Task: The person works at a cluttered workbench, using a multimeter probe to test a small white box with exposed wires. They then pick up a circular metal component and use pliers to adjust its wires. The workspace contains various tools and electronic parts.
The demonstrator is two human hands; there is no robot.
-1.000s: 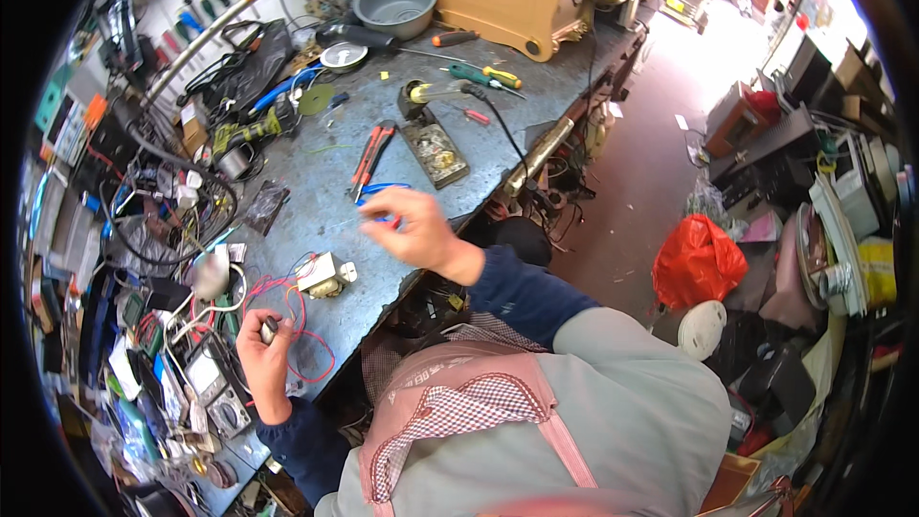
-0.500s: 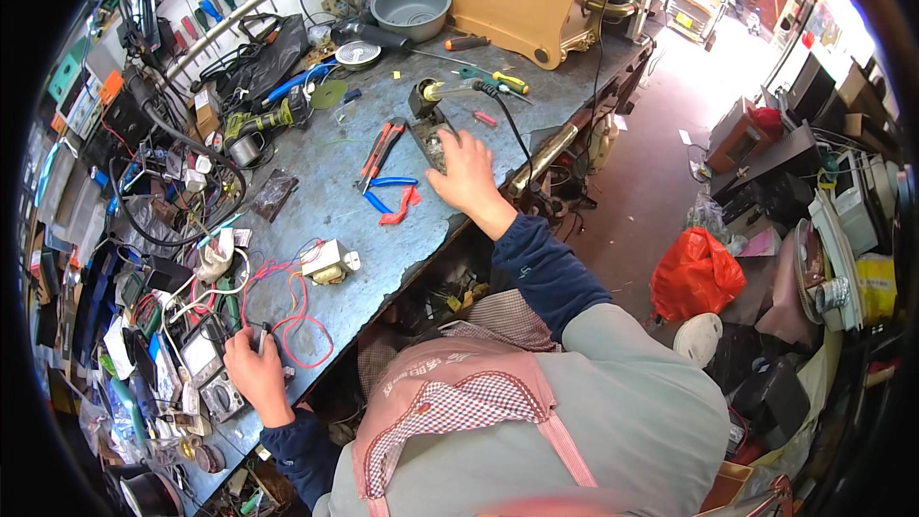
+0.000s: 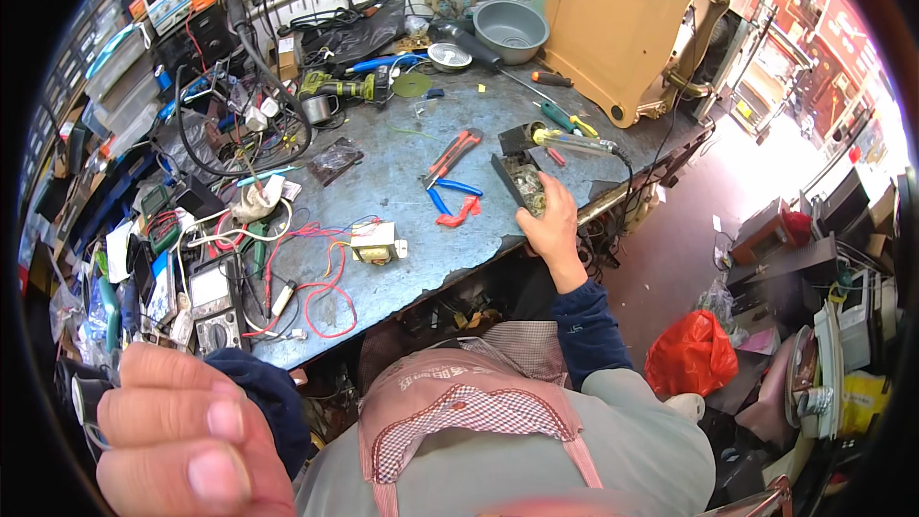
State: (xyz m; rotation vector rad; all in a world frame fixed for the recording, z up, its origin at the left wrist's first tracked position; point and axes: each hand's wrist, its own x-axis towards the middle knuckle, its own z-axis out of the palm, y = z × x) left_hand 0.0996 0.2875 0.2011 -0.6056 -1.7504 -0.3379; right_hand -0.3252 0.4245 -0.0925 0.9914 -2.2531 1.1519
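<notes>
My left hand (image 3: 182, 431) is raised close to the camera at lower left, its fingers curled closed; whatever may be inside them is hidden. At the bench's right side my right hand (image 3: 555, 228) grips the near end of a dark soldering iron stand (image 3: 507, 177) with grey, clumpy material in its tray. A soldering iron (image 3: 579, 142) with a clear yellowish handle rests in the stand's holder. Left of the stand lie a red-and-black handled tool (image 3: 454, 155), a pair of blue handles (image 3: 438, 199) and a red scrap (image 3: 459, 213). A small transformer (image 3: 373, 243) sits nearer me with thin wires about it.
A multimeter (image 3: 218, 302) with red leads lies among cluttered cables on the left. Behind are a green cordless drill (image 3: 345, 86), a grey bowl (image 3: 511, 31) and a tan panel-like appliance (image 3: 617, 29). Screwdrivers (image 3: 565, 117) lie near it. A red bag (image 3: 691, 352) is on the floor.
My left hand has lifted from beside the multimeter toward the camera. My right hand has shifted to the stand's near end. The view has turned, so the bench appears farther right and lower.
</notes>
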